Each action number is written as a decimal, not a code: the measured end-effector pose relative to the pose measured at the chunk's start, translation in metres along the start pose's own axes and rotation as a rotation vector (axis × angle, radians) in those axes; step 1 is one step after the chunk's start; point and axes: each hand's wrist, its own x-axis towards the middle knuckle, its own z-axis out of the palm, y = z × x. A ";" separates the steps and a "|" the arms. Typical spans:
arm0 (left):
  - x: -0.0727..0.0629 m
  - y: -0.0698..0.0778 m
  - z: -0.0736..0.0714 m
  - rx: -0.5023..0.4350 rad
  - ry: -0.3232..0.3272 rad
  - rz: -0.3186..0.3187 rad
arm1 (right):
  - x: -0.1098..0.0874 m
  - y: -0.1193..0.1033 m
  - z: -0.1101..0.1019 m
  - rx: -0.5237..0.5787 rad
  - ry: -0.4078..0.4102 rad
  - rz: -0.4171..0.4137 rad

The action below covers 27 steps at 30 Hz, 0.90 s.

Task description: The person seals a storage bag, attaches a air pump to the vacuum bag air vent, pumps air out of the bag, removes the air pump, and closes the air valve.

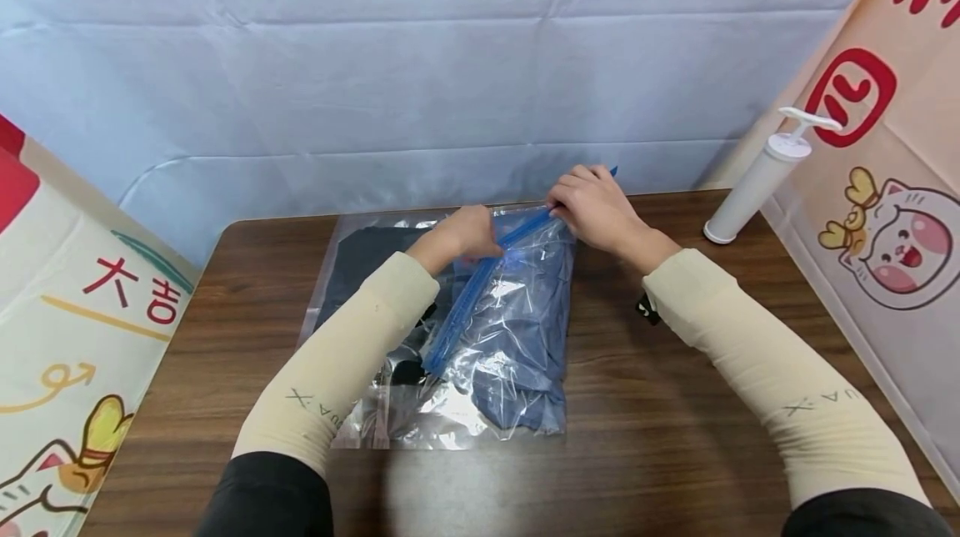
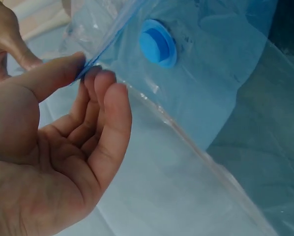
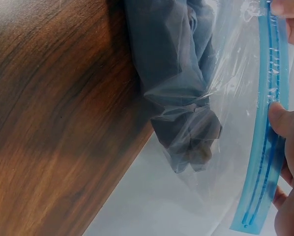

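Note:
A clear plastic storage bag with a blue zip strip lies on the table, a blue-grey garment showing through its right part and a dark garment at the left. My left hand pinches the strip partway along, thumb against fingertips. Farther up, my right hand grips the strip near its far end, thumb on its face. A round blue valve sits on the plastic near my left fingers. In the right wrist view, the strip's end hangs past my right hand.
A white hand pump stands at the table's back right. The brown wooden table extends around the bag. A pale cloth wall rises behind it, with printed cloth hangings at the sides.

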 end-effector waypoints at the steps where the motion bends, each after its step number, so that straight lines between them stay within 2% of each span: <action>1: -0.002 0.000 -0.001 0.005 -0.010 0.001 | 0.000 0.000 0.000 0.001 0.002 0.003; 5: -0.004 0.002 0.000 -0.010 -0.012 -0.010 | 0.000 0.000 0.001 0.002 0.013 0.006; 11: -0.003 0.003 0.006 -0.023 0.028 -0.035 | 0.000 0.000 0.001 -0.010 0.040 0.004; 14: -0.003 0.001 0.008 -0.075 0.054 -0.018 | -0.002 0.001 0.001 -0.035 0.090 0.023; 17: -0.006 -0.002 0.007 -0.157 0.069 0.043 | -0.005 0.001 0.000 -0.079 0.180 0.069; 20: -0.012 -0.004 0.002 -0.263 0.062 0.100 | -0.009 -0.003 -0.002 -0.079 0.287 0.179; 23: -0.017 -0.003 -0.004 -0.349 0.045 0.132 | -0.014 -0.014 -0.006 0.039 0.324 0.366; 25: -0.020 -0.001 -0.006 -0.382 0.037 0.142 | -0.019 -0.024 -0.011 0.179 0.267 0.499; 27: -0.022 0.000 -0.007 -0.404 0.034 0.154 | -0.022 -0.033 -0.016 0.345 0.152 0.611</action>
